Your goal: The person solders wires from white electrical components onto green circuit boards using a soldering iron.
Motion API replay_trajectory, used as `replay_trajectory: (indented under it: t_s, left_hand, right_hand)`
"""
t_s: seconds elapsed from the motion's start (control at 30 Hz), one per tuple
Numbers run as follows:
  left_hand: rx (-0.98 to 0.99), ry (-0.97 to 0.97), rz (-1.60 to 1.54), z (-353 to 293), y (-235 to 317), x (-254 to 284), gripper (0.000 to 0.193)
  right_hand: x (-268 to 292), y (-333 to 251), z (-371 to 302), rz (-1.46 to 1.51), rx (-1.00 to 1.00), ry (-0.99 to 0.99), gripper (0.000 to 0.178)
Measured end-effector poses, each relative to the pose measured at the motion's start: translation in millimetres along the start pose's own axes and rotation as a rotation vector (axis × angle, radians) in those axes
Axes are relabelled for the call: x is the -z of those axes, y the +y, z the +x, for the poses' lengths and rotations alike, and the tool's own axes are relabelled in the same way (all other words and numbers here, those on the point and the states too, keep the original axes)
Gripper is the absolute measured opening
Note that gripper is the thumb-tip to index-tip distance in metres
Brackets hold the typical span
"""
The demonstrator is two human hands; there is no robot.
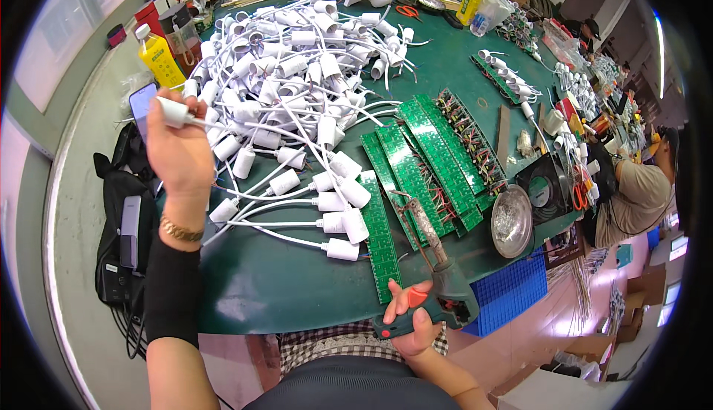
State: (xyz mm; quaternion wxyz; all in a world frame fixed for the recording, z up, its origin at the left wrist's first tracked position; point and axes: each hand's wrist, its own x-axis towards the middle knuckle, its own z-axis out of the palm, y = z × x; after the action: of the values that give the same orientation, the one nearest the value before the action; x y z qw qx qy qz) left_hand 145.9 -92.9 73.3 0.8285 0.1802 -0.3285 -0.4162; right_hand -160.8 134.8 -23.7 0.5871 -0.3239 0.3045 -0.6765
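Note:
My left hand [180,156] is raised at the left of the bench, its fingers closed around a white lamp socket [174,112] with a white cable. Beside it lies a large heap of similar white sockets [297,68], and a row of them [342,249] points toward the boards. Low in the middle, my right hand [414,330] grips a dark green soldering gun [451,285] with a red trigger. Its metal tip reaches over the green circuit boards [405,172]. One narrow board strip [380,243] lies apart, nearest the sockets; wires show between and behind the other boards.
A round metal dish [512,220] and a black square fan [548,189] stand at right, above a blue basket [512,295]. Yellow bottles [160,59], a phone [142,105] and a black bag [119,224] line the left. A co-worker [639,187] sits at far right.

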Motion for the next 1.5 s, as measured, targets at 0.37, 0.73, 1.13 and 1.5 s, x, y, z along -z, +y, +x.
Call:
replay_trajectory:
  t_s: [0.37,0.73,1.13,1.5]
  left_hand:
    - [0.66,-0.869,0.455,-131,13,-68,0.02]
    - [-0.148,-1.349,0.928,-176,-47,-35,0.027]
    - [-0.364,-1.243,1.238,-187,-43,-44,0.026]
    - [-0.071,-1.034,1.258,-192,-53,-47,0.017]
  right_hand:
    - [6,3,-4,-0.005,-0.064,-0.03,0.047]
    - [8,0,3,0.021,0.002,-0.09,0.038]
    - [19,8,-4,-0.041,-0.056,-0.187,0.048]
    - [17,-7,-13,-0.117,-0.059,-0.241,0.045]
